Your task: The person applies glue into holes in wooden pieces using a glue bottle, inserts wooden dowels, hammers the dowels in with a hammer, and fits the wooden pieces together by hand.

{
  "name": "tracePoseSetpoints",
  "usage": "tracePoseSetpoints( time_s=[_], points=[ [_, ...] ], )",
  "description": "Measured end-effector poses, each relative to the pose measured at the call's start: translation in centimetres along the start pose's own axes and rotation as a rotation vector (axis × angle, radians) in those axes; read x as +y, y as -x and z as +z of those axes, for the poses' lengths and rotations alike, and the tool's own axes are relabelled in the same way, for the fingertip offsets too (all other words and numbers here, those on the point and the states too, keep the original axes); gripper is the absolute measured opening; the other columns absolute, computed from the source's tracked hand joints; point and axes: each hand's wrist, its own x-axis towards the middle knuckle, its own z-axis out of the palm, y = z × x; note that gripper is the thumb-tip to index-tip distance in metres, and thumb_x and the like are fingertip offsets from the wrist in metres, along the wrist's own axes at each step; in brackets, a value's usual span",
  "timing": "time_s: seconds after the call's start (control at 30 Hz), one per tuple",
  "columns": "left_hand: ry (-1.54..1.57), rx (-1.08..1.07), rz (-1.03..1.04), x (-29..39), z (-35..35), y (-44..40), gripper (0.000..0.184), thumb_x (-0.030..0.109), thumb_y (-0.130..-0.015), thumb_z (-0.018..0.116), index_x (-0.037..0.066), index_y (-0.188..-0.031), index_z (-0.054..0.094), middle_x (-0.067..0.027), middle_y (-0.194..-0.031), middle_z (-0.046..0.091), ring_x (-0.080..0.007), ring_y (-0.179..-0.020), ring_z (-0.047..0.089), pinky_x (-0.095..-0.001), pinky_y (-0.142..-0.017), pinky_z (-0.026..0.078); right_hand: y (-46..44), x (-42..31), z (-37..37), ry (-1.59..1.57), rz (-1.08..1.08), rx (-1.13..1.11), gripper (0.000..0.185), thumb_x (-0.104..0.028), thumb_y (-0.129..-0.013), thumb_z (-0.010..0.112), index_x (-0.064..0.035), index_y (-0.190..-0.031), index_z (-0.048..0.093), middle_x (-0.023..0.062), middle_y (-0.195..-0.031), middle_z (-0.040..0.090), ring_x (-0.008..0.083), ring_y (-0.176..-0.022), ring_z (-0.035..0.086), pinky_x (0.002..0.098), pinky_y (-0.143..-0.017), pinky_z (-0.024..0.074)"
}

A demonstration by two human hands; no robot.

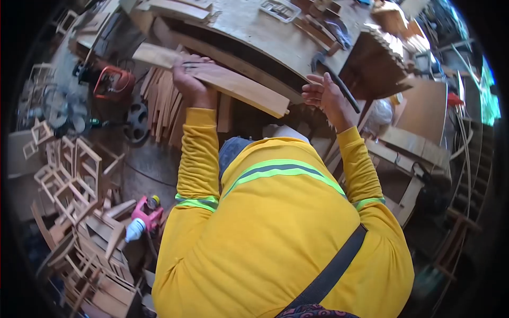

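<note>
A long pale wooden board (238, 87) lies across my left hand (192, 79), whose fingers wrap over its far edge. At the board's right end, a small tenon-like nub sticks out. My right hand (330, 98) is apart from the board, fingers spread and nothing seen in them. Just beyond it is a hammer (339, 82) with a dark handle, its head toward the workbench (249, 32). Whether the hand touches the handle, I cannot tell.
Long wood strips (164, 106) stand below the bench on the left. A white plastic tray (279, 9) is on the benchtop, and a brown slatted wooden piece (374, 63) is at right. Wooden frames (74, 169), a red machine (114, 82) and a pink object (146, 214) occupy the left floor.
</note>
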Motion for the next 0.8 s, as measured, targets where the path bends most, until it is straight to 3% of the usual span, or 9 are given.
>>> tracePoseSetpoints(
  time_s=[0.07, 0.23, 0.37, 0.47, 0.5, 0.57, 0.7, 0.77, 0.8],
  points=[
    [-0.014, 0.068, -0.006, 0.4, -0.7, -0.6, 0.047, 0.042, -0.102, 0.040, -0.001, -0.102, 0.059, -0.0180, -0.089, 0.066, -0.0343, -0.077, 0.065, -0.0484, -0.075, 0.058, 1.1, 0.0, -0.3, -0.024, -0.033, 0.138, 0.067, -0.059, -0.109, 0.039, -0.0015, -0.139, 0.057, 0.0112, -0.107, 0.073, 0.0216, -0.097, 0.072, 0.0359, -0.085, 0.0588],
    [0.078, 0.058, -0.066, 0.4, -3.2, -3.4, 0.043, 0.044, -0.099, 0.048, 0.002, -0.107, 0.054, -0.0175, -0.094, 0.063, -0.0318, -0.078, 0.063, -0.0458, -0.071, 0.058, 0.0, 2.8, -2.1, -0.062, -0.030, 0.176, 0.056, -0.050, -0.110, 0.045, -0.0023, -0.134, 0.060, 0.0110, -0.106, 0.073, 0.0207, -0.095, 0.071, 0.0352, -0.085, 0.0586],
    [0.125, 0.126, -0.044, 1.4, -2.8, -4.1, 0.044, 0.043, -0.099, 0.048, 0.001, -0.111, 0.052, -0.0176, -0.099, 0.063, -0.0317, -0.080, 0.063, -0.0455, -0.074, 0.058, -2.8, 4.3, -2.3, 0.187, -0.117, 0.341, 0.044, -0.038, -0.107, 0.055, -0.0032, -0.133, 0.062, 0.0110, -0.106, 0.073, 0.0219, -0.096, 0.071, 0.0369, -0.087, 0.0584],
    [0.071, 0.118, -0.018, 2.1, -2.6, -4.0, 0.042, 0.041, -0.099, 0.047, 0.001, -0.111, 0.053, -0.0183, -0.097, 0.063, -0.0324, -0.082, 0.063, -0.0455, -0.078, 0.059, -3.9, 4.6, -2.8, 0.572, -0.315, 0.659, 0.039, -0.022, -0.099, 0.060, -0.0017, -0.133, 0.063, 0.0156, -0.116, 0.070, 0.0293, -0.108, 0.068, 0.0438, -0.098, 0.0541],
    [0.067, 0.122, 0.000, 2.2, -2.6, -4.1, 0.042, 0.041, -0.099, 0.047, 0.001, -0.111, 0.053, -0.0183, -0.097, 0.063, -0.0324, -0.082, 0.063, -0.0455, -0.078, 0.059, -5.3, 5.3, -4.2, 0.566, -0.321, 0.642, 0.039, -0.022, -0.099, 0.060, -0.0017, -0.133, 0.063, 0.0156, -0.116, 0.070, 0.0293, -0.108, 0.068, 0.0438, -0.098, 0.0541],
    [0.098, 0.174, -0.032, 2.7, -2.7, -4.3, 0.038, 0.037, -0.099, 0.046, 0.001, -0.109, 0.053, -0.0192, -0.096, 0.064, -0.0333, -0.084, 0.064, -0.0463, -0.081, 0.059, -8.5, 6.6, -8.2, 1.061, -0.515, 0.939, 0.051, -0.019, -0.089, 0.060, -0.0021, -0.138, 0.060, 0.0213, -0.131, 0.064, 0.0378, -0.124, 0.059, 0.0490, -0.110, 0.0455],
    [0.088, 0.236, -0.032, 3.1, -4.7, -4.8, 0.033, 0.029, -0.097, 0.047, -0.002, -0.106, 0.053, -0.0202, -0.095, 0.064, -0.0355, -0.087, 0.064, -0.0478, -0.087, 0.058, -12.7, 7.3, -14.4, 1.350, -0.519, 0.935, 0.056, -0.020, -0.084, 0.060, -0.0056, -0.138, 0.060, 0.0241, -0.136, 0.058, 0.0427, -0.128, 0.052, 0.0513, -0.112, 0.0415],
    [0.088, 0.258, -0.014, 3.4, -4.4, -4.4, 0.031, 0.026, -0.096, 0.047, -0.003, -0.104, 0.053, -0.0205, -0.096, 0.064, -0.0363, -0.088, 0.063, -0.0484, -0.089, 0.057, -13.8, 8.0, -16.3, 1.331, -0.136, 0.722, 0.055, -0.024, -0.083, 0.061, -0.0101, -0.137, 0.061, 0.0223, -0.129, 0.059, 0.0429, -0.124, 0.055, 0.0528, -0.108, 0.0443],
    [0.103, 0.284, -0.021, 3.5, -3.8, -3.7, 0.029, 0.025, -0.097, 0.047, -0.002, -0.101, 0.053, -0.0204, -0.093, 0.064, -0.0362, -0.086, 0.064, -0.0484, -0.089, 0.058, -13.6, 7.8, -15.9, 1.366, -0.184, 0.741, 0.053, -0.024, -0.083, 0.061, -0.0097, -0.134, 0.061, 0.0222, -0.126, 0.059, 0.0430, -0.121, 0.056, 0.0523, -0.105, 0.0458]
  ],
)
